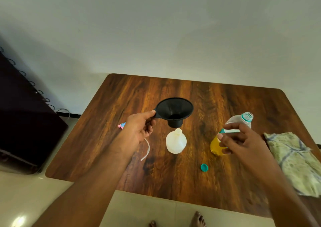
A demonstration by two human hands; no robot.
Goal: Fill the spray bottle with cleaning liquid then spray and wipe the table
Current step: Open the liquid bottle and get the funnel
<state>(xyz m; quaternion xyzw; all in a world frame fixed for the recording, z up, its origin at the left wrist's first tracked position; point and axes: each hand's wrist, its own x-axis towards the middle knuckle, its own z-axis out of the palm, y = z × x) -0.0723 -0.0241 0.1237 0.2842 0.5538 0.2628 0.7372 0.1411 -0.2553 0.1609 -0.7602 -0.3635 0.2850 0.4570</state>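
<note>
My left hand [139,129] grips the handle of a black funnel [174,111], held in the air just above and behind the open neck of the white spray bottle [176,142], which stands upright at mid table. My right hand [241,139] holds a clear plastic bottle [239,122] with yellow liquid in its bottom, uncapped and tilted with its mouth up to the right. Its teal cap [204,167] lies on the wooden table [191,183]. A pink and blue spray head [122,125] and its clear tube [146,150] lie partly behind my left hand.
A crumpled pale green patterned cloth [295,162] lies at the table's right edge. A dark cabinet [22,122] stands to the left of the table, and a white wall is behind it. My bare feet [198,220] show on the tiled floor below the near edge.
</note>
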